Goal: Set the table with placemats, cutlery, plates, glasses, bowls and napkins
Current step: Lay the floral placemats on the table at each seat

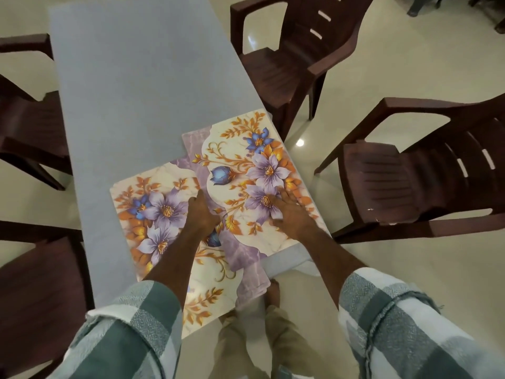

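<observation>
Two floral placemats lie overlapping at the near end of the grey table (142, 86). The upper placemat (254, 160) sits toward the right edge, turned at an angle. The lower placemat (153, 203) lies to the left and hangs over the near table edge. My right hand (292, 212) presses flat on the upper placemat with straight fingers. My left hand (200, 212) rests on the seam where the two mats overlap, fingers pointing forward; its fingertips touch the mats. No cutlery, plates, glasses, bowls or napkins are in view.
Dark brown plastic chairs surround the table: two on the right (295, 64) (410, 176), others on the left (30, 124) (38, 291). The floor is glossy cream tile (410, 64). My feet (270, 296) stand at the table's near end.
</observation>
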The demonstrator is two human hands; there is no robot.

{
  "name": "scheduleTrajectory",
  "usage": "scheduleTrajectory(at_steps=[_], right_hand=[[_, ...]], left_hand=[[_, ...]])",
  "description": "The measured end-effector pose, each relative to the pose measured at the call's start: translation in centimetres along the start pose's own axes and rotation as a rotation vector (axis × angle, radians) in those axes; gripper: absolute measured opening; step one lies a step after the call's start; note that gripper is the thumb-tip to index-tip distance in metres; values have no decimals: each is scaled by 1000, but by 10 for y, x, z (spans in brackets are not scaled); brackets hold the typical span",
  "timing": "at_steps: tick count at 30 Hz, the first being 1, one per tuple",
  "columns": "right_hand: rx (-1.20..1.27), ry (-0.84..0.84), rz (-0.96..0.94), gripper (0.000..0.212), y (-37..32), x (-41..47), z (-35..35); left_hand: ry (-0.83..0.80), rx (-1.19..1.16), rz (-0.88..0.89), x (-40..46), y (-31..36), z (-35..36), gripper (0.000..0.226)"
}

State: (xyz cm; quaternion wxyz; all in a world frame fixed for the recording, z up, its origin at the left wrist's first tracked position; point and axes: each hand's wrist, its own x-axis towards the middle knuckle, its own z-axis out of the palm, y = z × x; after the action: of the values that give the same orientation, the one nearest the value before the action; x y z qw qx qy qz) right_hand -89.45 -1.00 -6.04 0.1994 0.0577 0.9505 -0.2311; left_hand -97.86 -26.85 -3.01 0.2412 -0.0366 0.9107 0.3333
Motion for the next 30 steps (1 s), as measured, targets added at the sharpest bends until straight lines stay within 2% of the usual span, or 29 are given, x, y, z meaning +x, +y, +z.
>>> scheduleTrajectory(at_steps=[10, 15, 25, 27, 30], right_hand=[[40, 68, 33, 68, 4, -20, 13], [54, 70, 40, 67, 1, -29, 16], [50, 88, 50, 64, -3, -41, 17], [10, 126, 34, 62, -9, -41, 18], [-25, 124, -25, 57, -35, -43, 20]], left_hand=[[-14, 74, 85, -14, -4, 13, 95], [-24, 115, 150, -24, -12, 19, 77], [-47, 87, 157, -34, -10, 16, 73], [-24, 60, 142, -40, -12, 11, 71], [94, -7, 72, -55, -24, 1, 65]])
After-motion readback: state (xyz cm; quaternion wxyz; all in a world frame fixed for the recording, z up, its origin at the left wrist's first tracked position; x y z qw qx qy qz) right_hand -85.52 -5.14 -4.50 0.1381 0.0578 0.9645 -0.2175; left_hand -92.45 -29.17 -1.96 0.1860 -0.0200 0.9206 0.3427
